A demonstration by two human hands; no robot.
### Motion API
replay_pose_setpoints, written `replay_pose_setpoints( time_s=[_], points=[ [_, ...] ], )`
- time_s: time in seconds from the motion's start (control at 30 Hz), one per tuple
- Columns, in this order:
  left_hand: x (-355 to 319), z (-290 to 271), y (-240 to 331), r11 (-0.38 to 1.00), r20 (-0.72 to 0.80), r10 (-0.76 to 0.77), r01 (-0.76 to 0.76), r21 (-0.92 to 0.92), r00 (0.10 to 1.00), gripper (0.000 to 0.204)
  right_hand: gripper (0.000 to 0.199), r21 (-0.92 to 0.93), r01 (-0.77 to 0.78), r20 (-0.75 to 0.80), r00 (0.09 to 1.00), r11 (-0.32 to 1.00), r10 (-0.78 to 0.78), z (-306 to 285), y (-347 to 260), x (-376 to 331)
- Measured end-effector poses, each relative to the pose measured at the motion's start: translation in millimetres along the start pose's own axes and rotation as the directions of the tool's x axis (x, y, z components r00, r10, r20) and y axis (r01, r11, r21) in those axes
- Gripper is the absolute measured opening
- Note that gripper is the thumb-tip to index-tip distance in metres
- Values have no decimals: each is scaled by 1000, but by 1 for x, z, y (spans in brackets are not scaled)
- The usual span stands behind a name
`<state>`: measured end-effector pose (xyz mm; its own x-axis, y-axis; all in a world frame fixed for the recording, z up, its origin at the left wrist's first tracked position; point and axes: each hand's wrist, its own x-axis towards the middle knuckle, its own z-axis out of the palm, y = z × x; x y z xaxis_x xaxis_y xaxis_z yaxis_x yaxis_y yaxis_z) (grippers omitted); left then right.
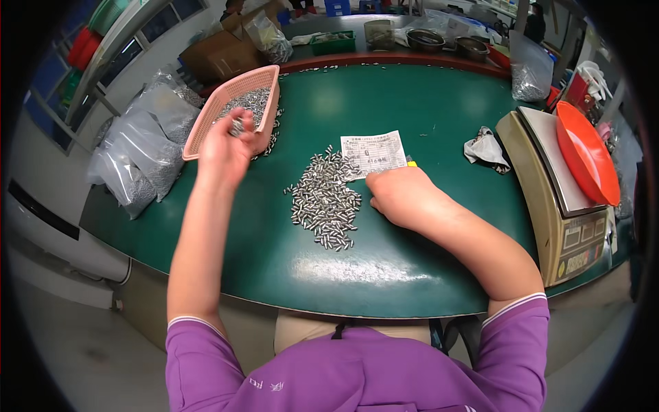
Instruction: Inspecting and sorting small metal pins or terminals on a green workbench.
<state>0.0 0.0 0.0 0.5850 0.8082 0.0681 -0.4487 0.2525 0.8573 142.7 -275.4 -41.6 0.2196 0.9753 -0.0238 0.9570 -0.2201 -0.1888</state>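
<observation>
My left hand (232, 147) is raised at the near edge of a pink plastic basket (273, 86), palm up, fingers curled around some small metal pins (237, 127). More of these silvery pins lie inside the basket, and some are scattered along its right side. A loose pile of the pins (326, 202) covers the middle of the green table (412, 268). To the right of that pile, my right hand (401, 196) rests low with its fingers curled under; what they hold, if anything, is hidden. A printed paper slip (374, 152) lies just beyond it, with a small yellow object (412, 164) beside the knuckles.
Clear bags full of metal parts (141, 154) stand at the left edge. A weighing scale (525, 185) with an orange-red tray (583, 154) occupies the right side, near a crumpled cloth (486, 149). Behind are a cardboard box (220, 58), a green tray (333, 42) and a metal bowl (425, 40).
</observation>
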Motion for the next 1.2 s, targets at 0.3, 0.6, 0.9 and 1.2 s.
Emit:
replay_pose_setpoints(
  time_s=[0.3, 0.6, 0.9, 1.2],
  points=[
    [62, -67, 25, 73, 150, 171, -165, 984, 974, 53, 11, -64, 44, -19, 999, 997, -45, 1, -10, 2],
    [-33, 86, -74, 38, 813, -1, -812, 582, 582, 20, 12, -134, 33, -34, 999, 990, -38, 6, -2, -3],
    [-32, 107, -121, -139, 811, -231, -844, 518, 537, 7, 12, -328, 41, -147, 985, 944, -94, 15, -13, -4],
    [-45, 101, -83, 98, 652, -126, -645, 758, 747, 10, 11, -307, 85, -114, 985, 948, -126, 15, -7, -2]
  ],
)
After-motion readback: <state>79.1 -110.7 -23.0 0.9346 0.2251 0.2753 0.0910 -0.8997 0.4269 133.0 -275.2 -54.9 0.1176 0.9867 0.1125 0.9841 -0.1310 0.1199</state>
